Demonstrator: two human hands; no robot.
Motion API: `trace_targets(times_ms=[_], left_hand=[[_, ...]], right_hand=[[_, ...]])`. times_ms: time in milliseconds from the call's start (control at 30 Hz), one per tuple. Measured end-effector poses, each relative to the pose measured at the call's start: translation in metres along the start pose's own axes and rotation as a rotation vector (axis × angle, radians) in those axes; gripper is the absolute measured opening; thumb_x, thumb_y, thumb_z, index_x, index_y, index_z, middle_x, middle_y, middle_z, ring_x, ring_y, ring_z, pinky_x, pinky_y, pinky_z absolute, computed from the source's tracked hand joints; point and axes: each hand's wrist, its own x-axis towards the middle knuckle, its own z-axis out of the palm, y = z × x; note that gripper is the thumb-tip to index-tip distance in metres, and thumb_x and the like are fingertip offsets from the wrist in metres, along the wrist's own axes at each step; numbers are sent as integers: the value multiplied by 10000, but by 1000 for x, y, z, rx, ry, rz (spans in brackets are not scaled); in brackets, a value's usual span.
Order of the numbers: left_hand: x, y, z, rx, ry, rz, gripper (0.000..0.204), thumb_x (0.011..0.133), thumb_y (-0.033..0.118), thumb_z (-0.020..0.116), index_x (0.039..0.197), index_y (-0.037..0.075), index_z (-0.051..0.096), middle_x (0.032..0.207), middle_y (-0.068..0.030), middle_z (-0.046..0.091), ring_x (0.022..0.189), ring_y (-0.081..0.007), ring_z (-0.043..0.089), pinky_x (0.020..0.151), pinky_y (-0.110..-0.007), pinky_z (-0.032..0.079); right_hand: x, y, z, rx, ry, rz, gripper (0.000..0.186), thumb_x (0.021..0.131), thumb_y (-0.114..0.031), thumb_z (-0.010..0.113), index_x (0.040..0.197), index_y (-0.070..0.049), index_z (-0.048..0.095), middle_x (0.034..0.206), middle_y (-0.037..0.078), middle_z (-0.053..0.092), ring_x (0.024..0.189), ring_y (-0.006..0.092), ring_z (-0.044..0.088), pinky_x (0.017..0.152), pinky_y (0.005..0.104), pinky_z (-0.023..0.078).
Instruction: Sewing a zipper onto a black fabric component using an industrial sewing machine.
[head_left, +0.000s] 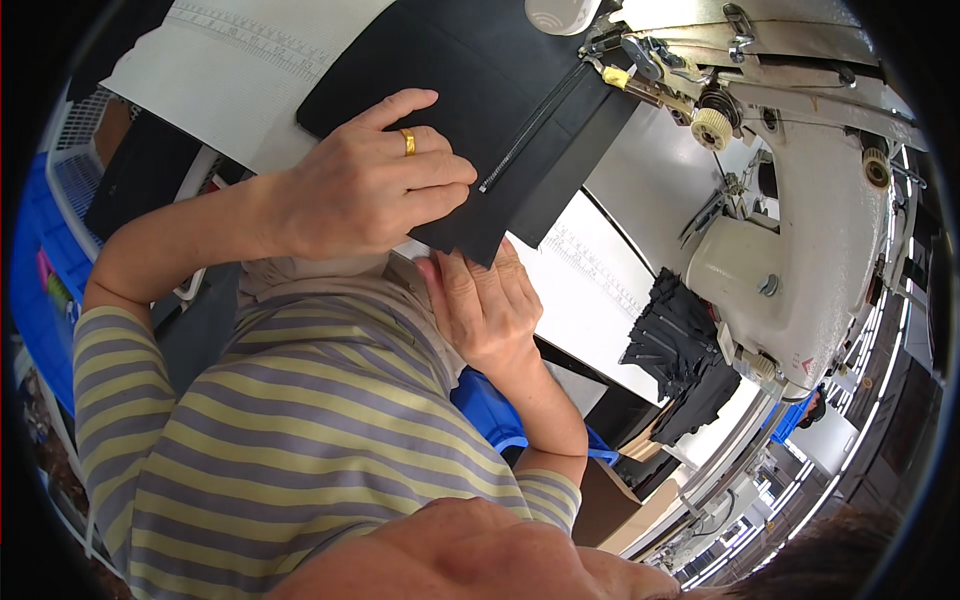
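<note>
A black fabric panel [420,60] lies across the white table, with a zipper [530,130] running along it toward the sewing machine's presser foot [597,65]. My left hand [375,185], with a gold ring on one finger, rests flat on the panel, its fingers apart and their tips beside the zipper's near end. At the panel's near corner, my right hand [490,300] has its fingers closed round the fabric edge. The fabric hides part of those fingertips.
The white sewing machine [790,250] stands to the right. Ruler markings [590,265] run along the table [240,80]. A heap of black zippered pieces [675,350] lies at the right edge. Blue bins [490,410] and a white basket [75,150] are near my body and at far left.
</note>
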Motion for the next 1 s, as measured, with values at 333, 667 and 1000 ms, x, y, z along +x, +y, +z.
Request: trace_targets(times_ms=[333, 667, 1000], left_hand=[[1, 1, 0, 12, -40, 17, 315, 712, -1, 634, 1019, 43, 687, 1012, -49, 655, 884, -170, 628, 1063, -540, 350], [-2, 4, -4, 83, -88, 69, 291, 782, 72, 626, 1064, 26, 681, 1058, -73, 652, 915, -167, 630, 1047, -561, 367], [-7, 9, -7, 121, -146, 62, 599, 774, 495, 676, 1100, -7, 663, 1128, -108, 639, 1049, -203, 602, 1066, -572, 313]], right_hand=[[0, 0, -1, 21, -10, -12, 248, 752, -120, 783, 899, 42, 665, 924, 196, 669, 927, 368, 669, 826, 436, 555], [-18, 20, -31, 321, -16, -12, 251, 760, -40, 719, 1002, 15, 679, 963, 134, 667, 852, 291, 635, 750, 360, 514], [19, 50, -17, 5, -100, -39, 404, 661, -65, 740, 1059, -19, 688, 1124, 81, 629, 1040, 258, 561, 859, 374, 456]])
